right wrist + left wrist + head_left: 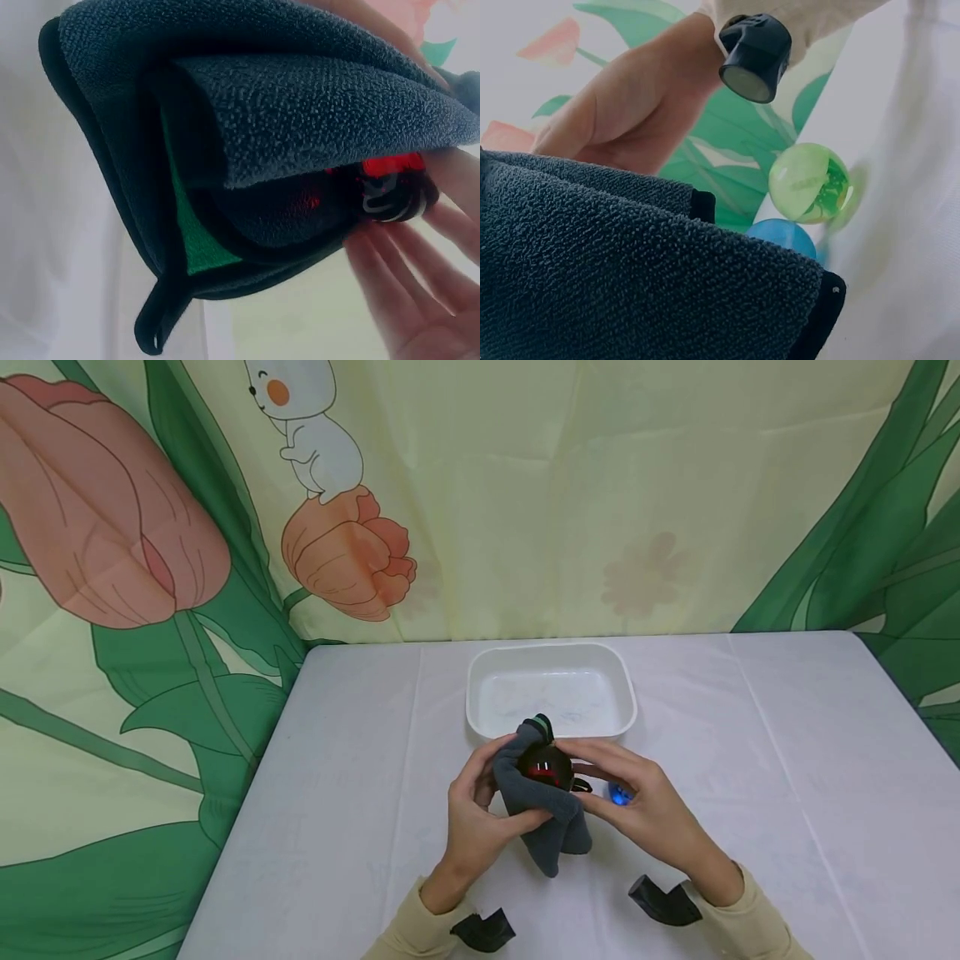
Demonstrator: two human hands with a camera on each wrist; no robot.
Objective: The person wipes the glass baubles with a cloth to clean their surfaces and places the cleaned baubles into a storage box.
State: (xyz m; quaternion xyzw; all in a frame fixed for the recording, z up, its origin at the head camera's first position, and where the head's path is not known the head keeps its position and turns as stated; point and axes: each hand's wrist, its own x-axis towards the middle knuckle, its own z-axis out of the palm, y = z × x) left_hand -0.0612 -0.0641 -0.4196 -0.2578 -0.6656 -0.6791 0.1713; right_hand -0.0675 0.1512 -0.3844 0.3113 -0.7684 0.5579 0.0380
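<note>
A dark grey terry cloth (555, 822) with black edging is wrapped part way around a glossy dark red ball (545, 766). My left hand (480, 818) grips the cloth from the left, its thumb lying across the front. On the other side my right hand (645, 793) holds the ball between thumb and fingers. In the right wrist view, folds of the cloth (315, 120) cover much of the red ball (391, 169), and the cloth's hanging loop (159, 319) dangles free. A blue ball (619, 793) sits on the table, partly hidden behind my right hand.
Behind the hands stands a white rectangular tray (480, 693) on the white-covered table (352, 760). A clear green ball (810, 184) lies beside the blue ball (784, 236) in the left wrist view. A curtain (510, 502) with flowers hangs at the table's far edge.
</note>
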